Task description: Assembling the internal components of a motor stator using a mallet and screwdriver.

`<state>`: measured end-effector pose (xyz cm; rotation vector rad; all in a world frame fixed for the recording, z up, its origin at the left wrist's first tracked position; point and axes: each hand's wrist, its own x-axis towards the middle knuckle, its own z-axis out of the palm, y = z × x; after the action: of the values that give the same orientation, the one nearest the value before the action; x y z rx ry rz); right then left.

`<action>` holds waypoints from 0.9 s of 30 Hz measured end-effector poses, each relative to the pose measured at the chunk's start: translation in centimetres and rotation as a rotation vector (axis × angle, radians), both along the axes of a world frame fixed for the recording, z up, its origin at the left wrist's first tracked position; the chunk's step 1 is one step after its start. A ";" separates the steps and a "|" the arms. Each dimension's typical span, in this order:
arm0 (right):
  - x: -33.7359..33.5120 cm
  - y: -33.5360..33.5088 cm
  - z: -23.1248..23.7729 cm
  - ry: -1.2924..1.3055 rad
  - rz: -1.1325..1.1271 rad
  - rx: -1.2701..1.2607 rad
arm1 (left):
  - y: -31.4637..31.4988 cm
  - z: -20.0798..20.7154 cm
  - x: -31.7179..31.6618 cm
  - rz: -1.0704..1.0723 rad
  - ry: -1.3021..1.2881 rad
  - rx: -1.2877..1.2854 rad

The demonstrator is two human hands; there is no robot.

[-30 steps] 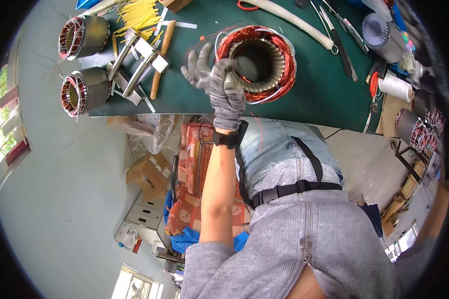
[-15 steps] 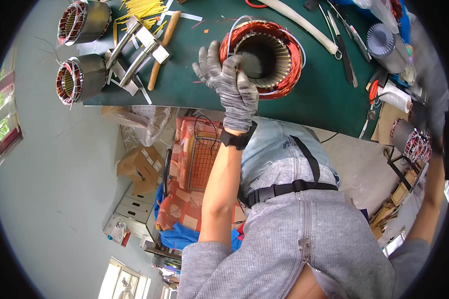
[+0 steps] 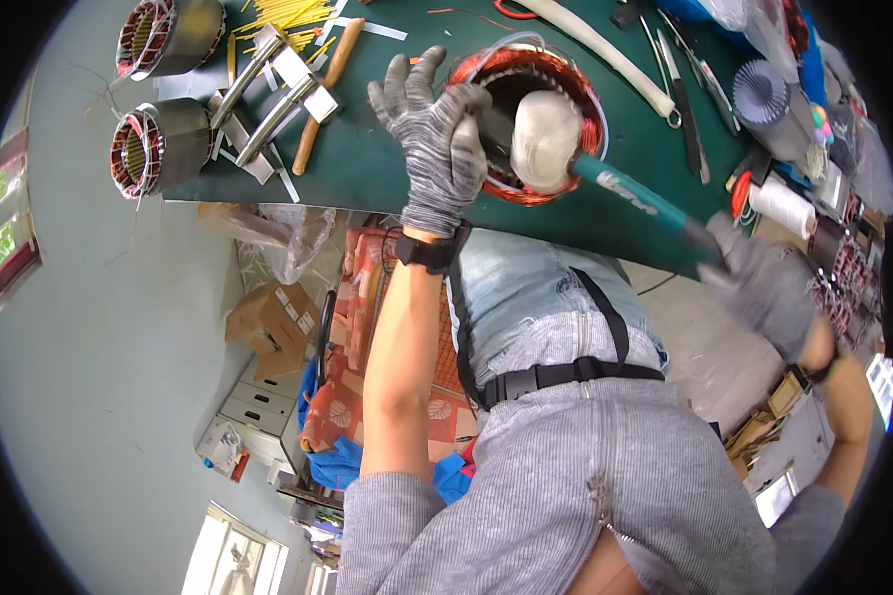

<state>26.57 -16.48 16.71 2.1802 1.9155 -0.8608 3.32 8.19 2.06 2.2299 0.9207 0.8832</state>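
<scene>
A motor stator (image 3: 592,111) with bundled red copper windings stands on the green worktop, its round bore facing up. My left hand (image 3: 432,149), in a grey knit glove, rests against its left rim, with some fingers spread away and the thumb and forefinger near the winding. Whether anything thin lies under them is hidden. My gloved right hand (image 3: 764,283), blurred, is closed round the grip end of a mallet (image 3: 640,193) with a teal handle. The mallet's whitish head is over the stator's opening and covers much of the bore and right winding.
Two smaller stators (image 3: 174,144) lie at the left beside a metal fixture (image 3: 288,109), a wooden stick (image 3: 327,99) and yellow strips (image 3: 286,14). A pale curved bar (image 3: 605,55), knives (image 3: 683,109), a white thread spool (image 3: 782,210) and a grey finned cylinder (image 3: 764,94) lie to the right.
My right hand has come in from the far right edge, bringing the mallet head over the stator. My left hand has shifted slightly left and up along the rim.
</scene>
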 end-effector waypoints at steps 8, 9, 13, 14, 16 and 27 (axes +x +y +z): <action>-1.5 -5.8 -3.8 0.502 -0.630 0.208 | 1.1 -0.1 1.1 -0.103 0.059 0.087; -2.6 -6.4 -7.4 0.714 -0.762 0.380 | 0.9 -0.1 1.2 -0.107 0.083 0.129; -3.8 -0.6 -5.8 0.579 -0.782 0.220 | -1.8 3.4 0.2 0.021 0.150 0.281; -3.7 0.1 -4.6 0.535 -0.772 0.287 | -3.1 2.9 0.4 0.084 0.152 0.310; -5.1 1.2 -1.6 0.476 -0.653 0.514 | -6.2 1.5 -0.4 0.199 0.192 0.247; -5.0 -1.6 -3.5 0.257 -0.122 0.519 | -9.1 -3.5 0.4 0.304 0.005 0.062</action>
<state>21.61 -18.12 13.23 2.6021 2.3670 -0.7554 3.73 -0.91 -1.43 2.1778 1.2739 1.0523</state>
